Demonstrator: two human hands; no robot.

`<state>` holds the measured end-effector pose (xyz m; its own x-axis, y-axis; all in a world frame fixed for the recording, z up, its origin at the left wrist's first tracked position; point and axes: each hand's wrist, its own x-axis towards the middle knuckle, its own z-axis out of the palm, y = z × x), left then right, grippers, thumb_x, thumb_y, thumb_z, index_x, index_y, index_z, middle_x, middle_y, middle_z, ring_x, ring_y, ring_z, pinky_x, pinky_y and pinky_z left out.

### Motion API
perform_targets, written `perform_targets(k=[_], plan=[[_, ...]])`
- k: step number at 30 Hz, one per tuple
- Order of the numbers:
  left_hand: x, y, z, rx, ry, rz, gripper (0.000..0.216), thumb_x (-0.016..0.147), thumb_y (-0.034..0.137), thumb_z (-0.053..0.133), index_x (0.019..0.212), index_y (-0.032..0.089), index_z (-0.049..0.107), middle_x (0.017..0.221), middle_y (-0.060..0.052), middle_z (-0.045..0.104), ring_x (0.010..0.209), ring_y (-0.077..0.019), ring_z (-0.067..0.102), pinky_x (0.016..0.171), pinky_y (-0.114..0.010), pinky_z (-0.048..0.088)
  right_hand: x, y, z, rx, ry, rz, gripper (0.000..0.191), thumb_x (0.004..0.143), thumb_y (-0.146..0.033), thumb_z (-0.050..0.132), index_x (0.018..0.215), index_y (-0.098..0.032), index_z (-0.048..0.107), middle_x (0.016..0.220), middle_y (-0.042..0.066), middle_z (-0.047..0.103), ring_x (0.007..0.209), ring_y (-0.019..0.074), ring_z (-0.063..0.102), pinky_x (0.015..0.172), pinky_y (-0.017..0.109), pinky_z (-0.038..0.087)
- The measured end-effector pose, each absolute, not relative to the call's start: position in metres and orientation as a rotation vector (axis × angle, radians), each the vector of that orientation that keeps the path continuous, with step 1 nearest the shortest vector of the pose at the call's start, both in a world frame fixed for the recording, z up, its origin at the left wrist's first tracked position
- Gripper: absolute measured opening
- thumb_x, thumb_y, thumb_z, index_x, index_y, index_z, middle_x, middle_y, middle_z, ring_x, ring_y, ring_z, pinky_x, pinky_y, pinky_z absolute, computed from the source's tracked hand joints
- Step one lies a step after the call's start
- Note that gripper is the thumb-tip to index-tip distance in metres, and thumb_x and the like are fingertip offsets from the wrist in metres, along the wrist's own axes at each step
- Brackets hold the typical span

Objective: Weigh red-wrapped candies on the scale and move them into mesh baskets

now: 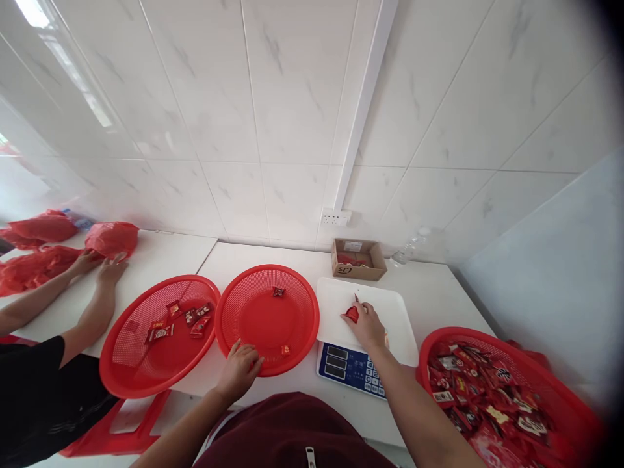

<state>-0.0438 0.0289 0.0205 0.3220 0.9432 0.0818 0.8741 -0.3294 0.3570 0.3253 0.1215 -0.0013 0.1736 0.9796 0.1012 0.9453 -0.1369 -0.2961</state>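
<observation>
My right hand [369,325] is above the white pan [390,302] of a weighing scale, its fingers closed on a red-wrapped candy [351,314]. A dark pointed bit shows just beyond the fingers. My left hand [240,372] is at the near rim of the middle red plastic basket [266,318], its fingers curled over the edge. Inside that basket are one dark red candy [278,292] and one orange-red candy [285,350]. The scale's blue panel [353,367] faces me, partly covered by my right forearm.
On the left, another red basket [121,338] holds several wrapped candies. A fuller basket [433,344] of red packets stands right. Behind the scale are a cardboard box [358,260] and clear bottle [410,247]. Further left, a co-worker's hands [111,268] touch a red plastic bag [111,239].
</observation>
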Motion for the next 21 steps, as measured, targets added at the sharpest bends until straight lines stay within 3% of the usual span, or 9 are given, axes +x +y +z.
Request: perform_targets(k=[4, 10, 16, 19, 21], plan=[[-0.043, 0.028, 0.020, 2.338, 1.656, 0.423, 0.026, 0.089, 0.027, 0.045, 0.067, 0.021, 0.057, 0.077, -0.002, 0.067, 0.080, -0.0186, 0.062, 0.098, -0.048, 0.037, 0.333, 0.126, 0.000, -2.193, -1.677, 0.277, 0.041, 0.082, -0.044, 0.049, 0.115, -0.022, 0.056, 0.110, 0.010, 0.058, 0.091, 0.0246, 0.058, 0.067, 0.034, 0.044], [-0.041, 0.027, 0.023, 2.333, 1.639, 0.485, 0.028, 0.089, 0.027, 0.045, 0.065, 0.021, 0.057, 0.070, 0.000, 0.062, 0.073, -0.0164, 0.059, 0.096, -0.044, 0.038, 0.289, 0.142, 0.037, -1.767, -1.378, 0.298, 0.041, 0.077, -0.054, 0.050, 0.099, -0.019, 0.057, 0.104, 0.012, 0.062, 0.100, 0.0255, 0.055, 0.088, 0.039, 0.043], [-0.040, 0.027, 0.027, 2.356, 1.618, 0.410, 0.025, 0.089, 0.026, 0.045, 0.069, 0.021, 0.058, 0.072, -0.001, 0.063, 0.075, -0.0165, 0.059, 0.096, -0.044, 0.038, 0.208, 0.152, 0.082, -1.420, -1.574, 0.636, 0.057, 0.077, -0.053, 0.055, 0.124, -0.021, 0.048, 0.124, 0.011, 0.056, 0.112, 0.0234, 0.053, 0.095, 0.040, 0.042], [-0.042, 0.024, 0.027, 2.404, 1.538, 0.370, 0.019, 0.089, 0.031, 0.049, 0.076, 0.022, 0.060, 0.080, -0.003, 0.066, 0.086, -0.0197, 0.060, 0.102, -0.049, 0.033, 0.197, 0.143, 0.075, -1.489, -1.916, 0.739, 0.063, 0.075, -0.048, 0.059, 0.132, -0.021, 0.047, 0.141, 0.012, 0.044, 0.130, 0.0275, 0.039, 0.104, 0.045, 0.034], [-0.042, 0.022, 0.027, 2.451, 1.440, 0.344, 0.016, 0.087, 0.038, 0.054, 0.084, 0.023, 0.062, 0.086, -0.004, 0.067, 0.095, -0.0219, 0.060, 0.105, -0.051, 0.029, 0.200, 0.133, 0.063, -1.631, -2.110, 0.789, 0.061, 0.076, -0.045, 0.058, 0.132, -0.022, 0.049, 0.143, 0.011, 0.043, 0.136, 0.0303, 0.030, 0.108, 0.049, 0.028]])
